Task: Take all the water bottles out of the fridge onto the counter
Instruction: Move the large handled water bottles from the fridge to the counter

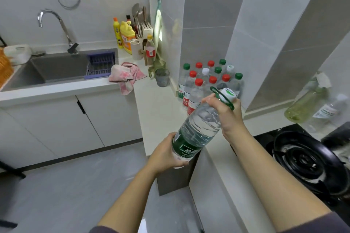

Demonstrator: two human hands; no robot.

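Both hands hold a large clear plastic water bottle with a dark green label [197,130]. The person's left hand [165,154] cups the base, fingers curled round it. The right hand [226,112] is wrapped round the neck just below the white cap, with the green loop handle standing up beside the knuckles. The bottle is tilted, cap end raised and pointing toward the wall. It is carried in the air over the front edge of the white stone counter [157,106], its base out beyond that edge.

At the counter's back corner, against the grey tiled wall, stands a tight cluster of small clear water bottles with red, green and white caps [205,78], just beyond the raised cap.

Along the counter's left run lie a crumpled pink cloth [126,75], draped over the front edge, and a grey steel sink [56,69]. Yellow detergent bottles [127,37] stand by the back wall. A black gas hob [303,157] sits at the right edge.
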